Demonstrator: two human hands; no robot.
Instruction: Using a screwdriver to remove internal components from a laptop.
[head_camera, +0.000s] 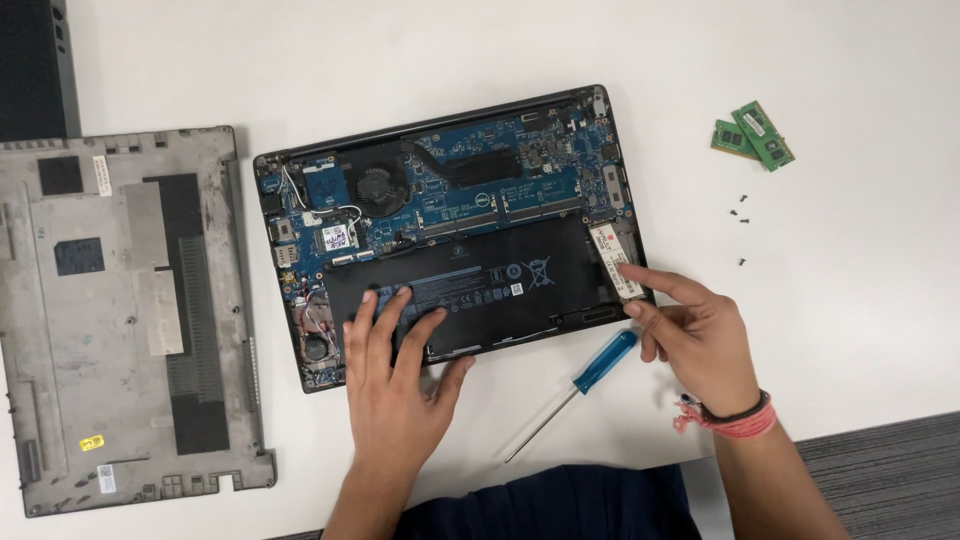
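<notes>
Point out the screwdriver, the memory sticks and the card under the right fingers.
screwdriver (603, 362), head view, blue handle
memory sticks (754, 134), head view, green board of the pair
card (612, 255), head view, white label

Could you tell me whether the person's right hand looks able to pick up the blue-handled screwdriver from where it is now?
Probably yes: the screwdriver lies on bare table just beside the right hand, with nothing lying between them.
</notes>
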